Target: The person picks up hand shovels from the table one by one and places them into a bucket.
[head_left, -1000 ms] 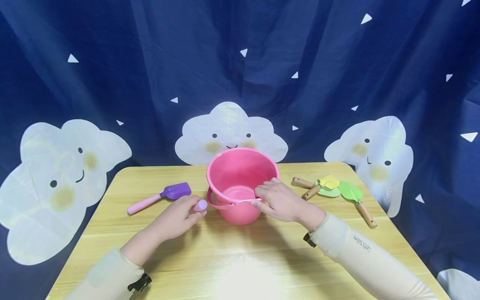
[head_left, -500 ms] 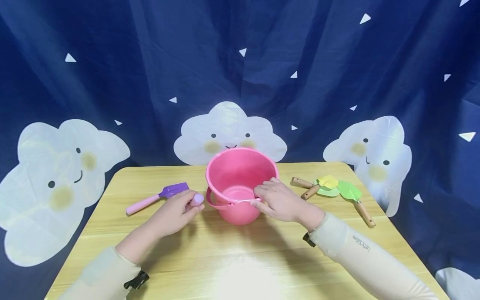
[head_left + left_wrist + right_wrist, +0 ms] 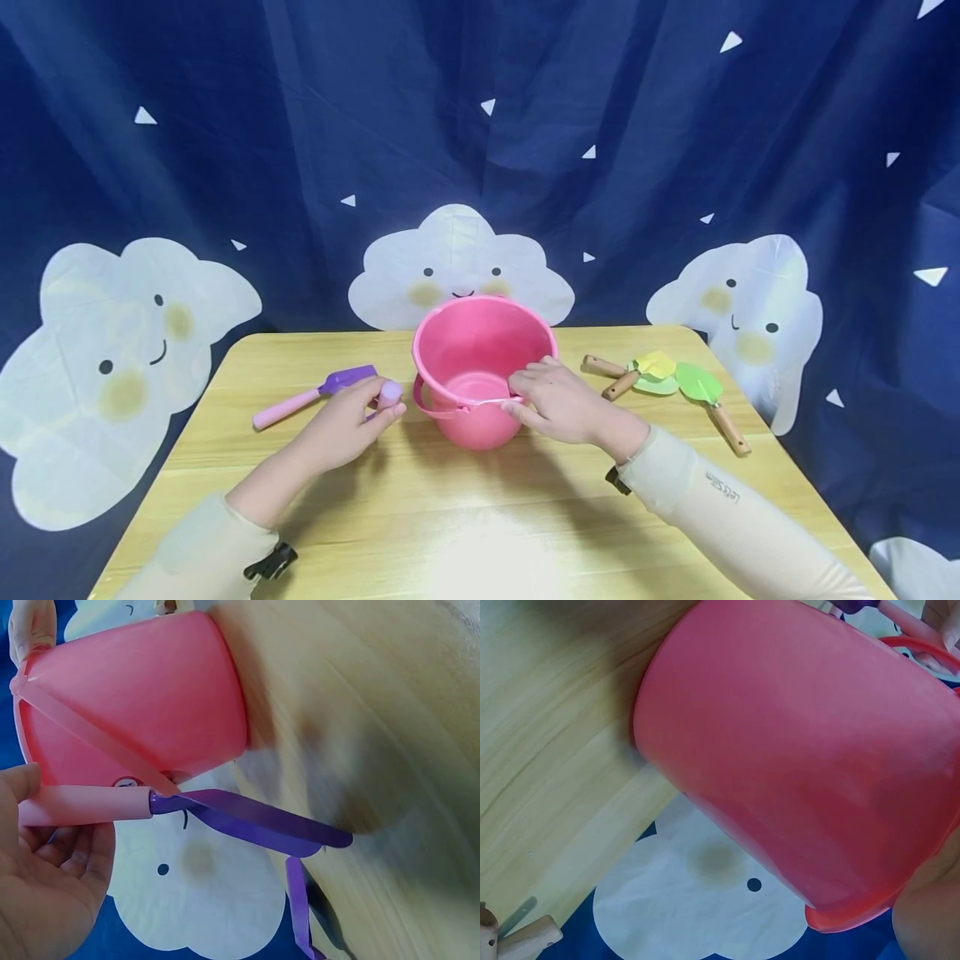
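My left hand [image 3: 347, 427] holds a toy shovel by its pink handle [image 3: 90, 805], just left of the bucket. In the left wrist view the shovel's purple blade [image 3: 255, 819] points down toward the table. A pink bucket [image 3: 480, 421] stands upright in the middle, with its handle hanging down at the near left side. My right hand [image 3: 564, 402] grips the bucket's rim at the near right, fingers over the edge and thumb outside. Behind my left hand lies a second shovel with a purple blade [image 3: 348, 377] and pink handle.
At the right of the wooden table [image 3: 480, 517] lie small garden tools with wooden handles: a yellow one [image 3: 657, 363] over a pale green one [image 3: 657, 385], and a green trowel [image 3: 699, 382] beside them. A dark blue curtain [image 3: 465, 150] with clouds hangs behind.
My left hand has shifted slightly left and the shovel handle's end has risen a little, away from the bucket. My right hand and the bucket stay in place.
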`<state>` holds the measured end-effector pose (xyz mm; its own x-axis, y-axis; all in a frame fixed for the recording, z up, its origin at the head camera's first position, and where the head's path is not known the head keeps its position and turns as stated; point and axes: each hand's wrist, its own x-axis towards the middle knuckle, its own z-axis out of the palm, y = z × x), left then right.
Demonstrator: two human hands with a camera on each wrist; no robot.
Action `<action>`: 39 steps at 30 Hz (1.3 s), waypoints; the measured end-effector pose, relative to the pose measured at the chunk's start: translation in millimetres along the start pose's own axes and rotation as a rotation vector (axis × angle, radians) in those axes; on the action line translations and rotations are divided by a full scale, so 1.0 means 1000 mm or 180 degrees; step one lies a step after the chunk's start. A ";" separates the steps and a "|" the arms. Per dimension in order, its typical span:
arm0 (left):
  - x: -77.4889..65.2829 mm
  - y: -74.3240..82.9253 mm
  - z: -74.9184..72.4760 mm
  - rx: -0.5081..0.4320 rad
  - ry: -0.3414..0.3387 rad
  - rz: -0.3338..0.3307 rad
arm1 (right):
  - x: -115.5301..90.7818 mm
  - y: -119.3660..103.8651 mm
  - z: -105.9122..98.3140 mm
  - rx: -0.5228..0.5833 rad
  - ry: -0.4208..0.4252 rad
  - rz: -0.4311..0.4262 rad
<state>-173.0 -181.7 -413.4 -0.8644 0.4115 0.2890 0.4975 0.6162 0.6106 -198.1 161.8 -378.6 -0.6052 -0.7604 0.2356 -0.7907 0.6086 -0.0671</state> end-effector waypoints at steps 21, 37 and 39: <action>0.001 0.002 -0.005 -0.0522 -0.0108 -0.0272 | -0.002 0.000 0.002 0.0011 0.0019 0.0017; 0.006 0.007 -0.008 -0.0570 0.0032 -0.0043 | -0.001 -0.001 0.000 -0.0017 0.0047 -0.0035; 0.007 0.009 -0.009 -0.0612 0.0056 -0.0024 | -0.001 -0.001 0.001 -0.0019 0.0048 -0.0033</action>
<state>-175.2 -179.2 -398.6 -0.8700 0.3946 0.2957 0.4694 0.4789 0.7419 -196.8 162.1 -379.4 -0.5954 -0.7633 0.2507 -0.7964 0.6019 -0.0587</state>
